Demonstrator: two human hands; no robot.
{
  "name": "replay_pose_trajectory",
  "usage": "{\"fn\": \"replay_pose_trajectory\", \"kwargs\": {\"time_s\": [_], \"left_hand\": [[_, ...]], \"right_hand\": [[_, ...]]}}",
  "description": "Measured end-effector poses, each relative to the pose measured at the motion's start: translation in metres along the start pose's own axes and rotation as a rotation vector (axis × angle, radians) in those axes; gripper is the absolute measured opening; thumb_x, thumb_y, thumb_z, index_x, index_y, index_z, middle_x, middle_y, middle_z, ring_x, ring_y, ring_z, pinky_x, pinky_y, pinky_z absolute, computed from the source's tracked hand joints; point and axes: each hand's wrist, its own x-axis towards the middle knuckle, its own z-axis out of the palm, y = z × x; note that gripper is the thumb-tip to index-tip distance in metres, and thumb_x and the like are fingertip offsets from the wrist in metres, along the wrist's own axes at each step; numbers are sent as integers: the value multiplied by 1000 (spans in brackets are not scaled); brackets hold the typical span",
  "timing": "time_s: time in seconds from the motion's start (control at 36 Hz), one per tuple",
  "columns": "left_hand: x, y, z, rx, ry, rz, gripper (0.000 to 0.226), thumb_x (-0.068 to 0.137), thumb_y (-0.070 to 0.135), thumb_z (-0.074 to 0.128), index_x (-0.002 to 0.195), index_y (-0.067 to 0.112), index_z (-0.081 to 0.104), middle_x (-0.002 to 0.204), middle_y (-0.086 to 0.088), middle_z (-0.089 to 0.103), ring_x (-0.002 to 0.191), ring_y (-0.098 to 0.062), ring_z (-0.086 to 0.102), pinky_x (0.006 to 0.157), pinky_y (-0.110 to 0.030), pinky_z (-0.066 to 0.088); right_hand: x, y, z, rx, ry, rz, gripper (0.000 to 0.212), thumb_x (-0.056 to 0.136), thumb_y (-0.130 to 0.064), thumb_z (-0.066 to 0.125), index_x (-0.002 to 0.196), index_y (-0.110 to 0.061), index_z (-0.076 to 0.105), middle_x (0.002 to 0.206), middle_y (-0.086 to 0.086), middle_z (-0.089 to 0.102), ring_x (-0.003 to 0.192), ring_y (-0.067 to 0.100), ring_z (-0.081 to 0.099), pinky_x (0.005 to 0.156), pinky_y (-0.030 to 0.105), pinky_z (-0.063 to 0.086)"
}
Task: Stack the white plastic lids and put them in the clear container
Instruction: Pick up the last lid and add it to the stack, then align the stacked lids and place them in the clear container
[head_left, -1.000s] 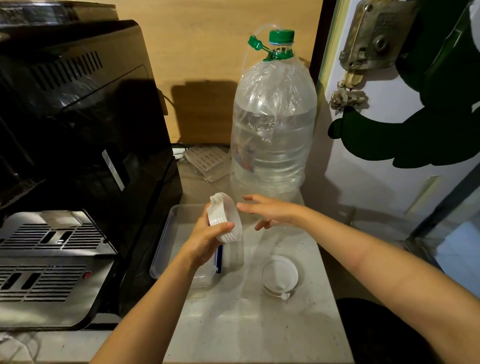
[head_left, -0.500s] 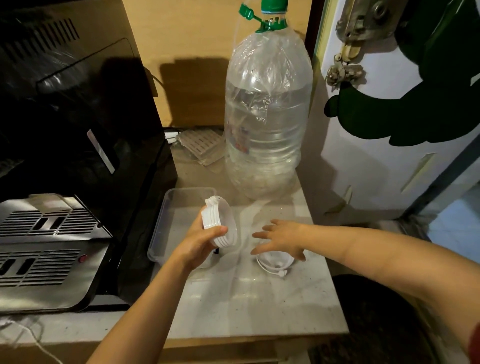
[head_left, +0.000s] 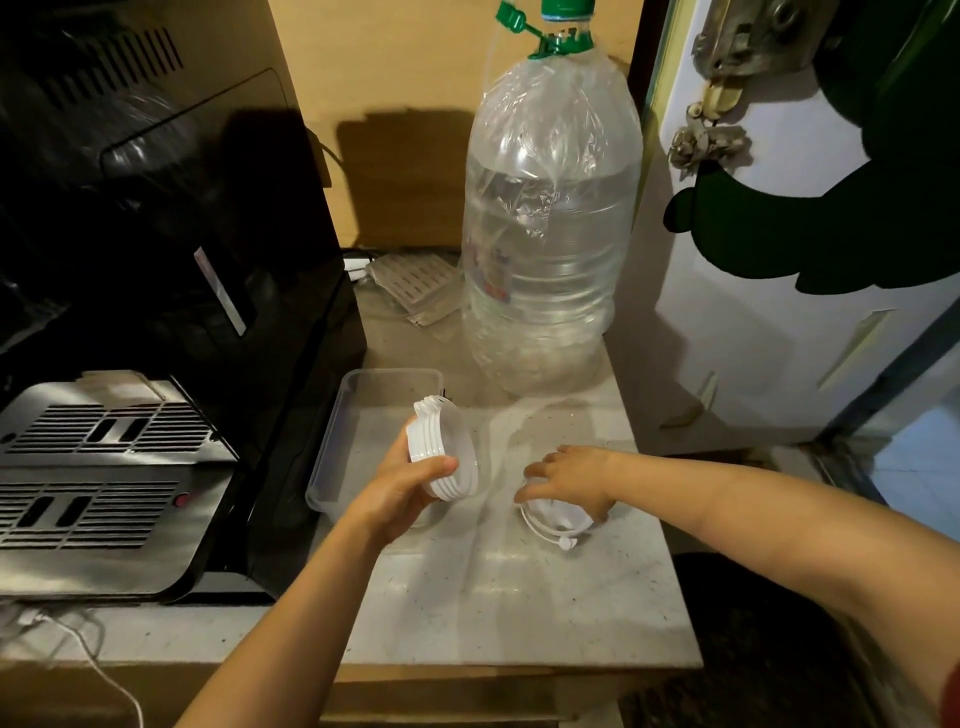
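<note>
- The left hand (head_left: 400, 491), near the middle of the frame, is closed around a stack of white lids (head_left: 444, 452); the thumb lies across the lower front edge and the stack stands on its edge, tilted.
- This stack is held above the right part of the clear container (head_left: 332, 447), which sits on the counter (head_left: 519, 597) just beside the black machine (head_left: 171, 291) at the left of the frame.
- The right hand (head_left: 571, 480), right of centre, rests with fingers bent down on a single white lid (head_left: 558, 519) that lies flat on the counter; I cannot tell if the fingers already pinch it or only touch it.
- A small tab with a round end sticks out of this lid toward the lower edge of the frame.
- A big water bottle (head_left: 550, 234) with a green cap stands behind, in the upper centre.
- A door with a green shape (head_left: 857, 208) fills the upper right.
</note>
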Motion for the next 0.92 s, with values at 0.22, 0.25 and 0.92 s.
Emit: {"fn": "replay_pose_trajectory", "kwargs": {"time_s": [0.22, 0.25, 0.92], "left_hand": [[4, 12, 4, -20, 9, 28, 79, 55, 14, 65, 128, 16, 36, 109, -10, 48, 94, -23, 51, 71, -34, 46], [5, 14, 4, -29, 12, 35, 77, 58, 11, 62, 130, 14, 35, 112, -11, 47, 96, -23, 52, 72, -33, 48], [23, 80, 19, 7, -74, 262, 110, 42, 28, 83, 137, 14, 29, 129, -20, 48, 116, -31, 52, 97, -50, 44]], "right_hand": [[-23, 23, -41, 551, 172, 98, 112, 63, -19, 79, 144, -32, 4, 148, 3, 19, 131, 25, 33, 97, 32, 43], [-27, 25, -48, 624, 214, 106, 112, 63, -21, 79, 144, -33, 3, 149, 1, 17, 132, 23, 31, 98, 32, 43], [-52, 24, -153, 1088, 662, 138, 100, 62, -43, 78, 142, -18, 25, 149, 0, 33, 128, 10, 35, 93, 19, 30]]}}
